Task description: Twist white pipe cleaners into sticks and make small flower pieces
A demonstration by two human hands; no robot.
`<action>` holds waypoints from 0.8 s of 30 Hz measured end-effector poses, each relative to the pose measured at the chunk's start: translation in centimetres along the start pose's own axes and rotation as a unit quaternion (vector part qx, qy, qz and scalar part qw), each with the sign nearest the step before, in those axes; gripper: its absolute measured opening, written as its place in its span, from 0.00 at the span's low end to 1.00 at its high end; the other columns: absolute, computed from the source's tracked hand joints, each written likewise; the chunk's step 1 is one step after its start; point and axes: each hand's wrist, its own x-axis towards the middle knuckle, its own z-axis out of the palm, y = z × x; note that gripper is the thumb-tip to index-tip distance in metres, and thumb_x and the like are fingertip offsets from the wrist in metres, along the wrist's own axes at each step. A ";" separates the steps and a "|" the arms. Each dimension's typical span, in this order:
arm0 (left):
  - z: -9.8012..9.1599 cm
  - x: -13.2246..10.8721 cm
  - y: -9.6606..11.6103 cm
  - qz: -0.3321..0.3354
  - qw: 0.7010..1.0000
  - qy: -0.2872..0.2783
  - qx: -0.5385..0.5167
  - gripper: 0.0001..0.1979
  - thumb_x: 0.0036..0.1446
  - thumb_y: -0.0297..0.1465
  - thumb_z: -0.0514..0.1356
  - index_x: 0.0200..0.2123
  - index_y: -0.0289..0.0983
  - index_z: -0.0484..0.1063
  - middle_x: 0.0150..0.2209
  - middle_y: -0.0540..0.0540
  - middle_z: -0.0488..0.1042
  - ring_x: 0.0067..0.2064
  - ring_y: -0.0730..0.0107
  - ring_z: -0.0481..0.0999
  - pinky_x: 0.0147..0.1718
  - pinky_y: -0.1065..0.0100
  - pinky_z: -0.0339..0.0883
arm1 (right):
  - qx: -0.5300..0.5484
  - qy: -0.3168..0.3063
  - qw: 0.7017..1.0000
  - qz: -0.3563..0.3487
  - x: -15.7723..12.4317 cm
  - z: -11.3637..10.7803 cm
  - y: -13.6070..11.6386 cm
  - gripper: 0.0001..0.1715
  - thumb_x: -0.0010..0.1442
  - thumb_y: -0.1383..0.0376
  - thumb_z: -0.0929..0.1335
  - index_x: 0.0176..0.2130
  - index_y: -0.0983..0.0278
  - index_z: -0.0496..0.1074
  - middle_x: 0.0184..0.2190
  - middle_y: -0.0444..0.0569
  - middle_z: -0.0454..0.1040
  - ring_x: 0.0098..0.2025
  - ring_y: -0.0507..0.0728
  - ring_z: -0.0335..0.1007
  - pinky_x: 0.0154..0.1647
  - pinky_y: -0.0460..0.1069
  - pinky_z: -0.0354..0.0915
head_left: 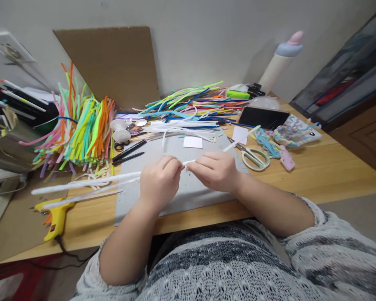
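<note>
Grey mat [194, 190], pipe cleaner [189, 161] between fingers [173, 165]

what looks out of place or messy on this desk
The yellow glue gun lies on its side at the table's front edge, cord trailing off. Coloured pipe cleaners sprawl in a loose heap left of the grey mat.

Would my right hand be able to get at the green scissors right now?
Probably yes: the scissors lie close beside the right hand with nothing between, though that hand is pinching a white pipe cleaner.
</note>
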 end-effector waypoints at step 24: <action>0.4 -0.3 -0.3 -0.076 0.989 0.107 -0.071 0.04 0.53 0.30 0.61 0.29 0.36 0.70 0.25 0.50 0.73 0.27 0.74 0.71 0.27 0.73 0.61 | 0.330 -0.055 0.929 0.156 -0.4 1.9 0.3 0.14 0.61 0.63 0.62 0.29 0.66 0.72 0.20 0.43 0.69 0.23 0.48 0.60 0.26 0.44 0.56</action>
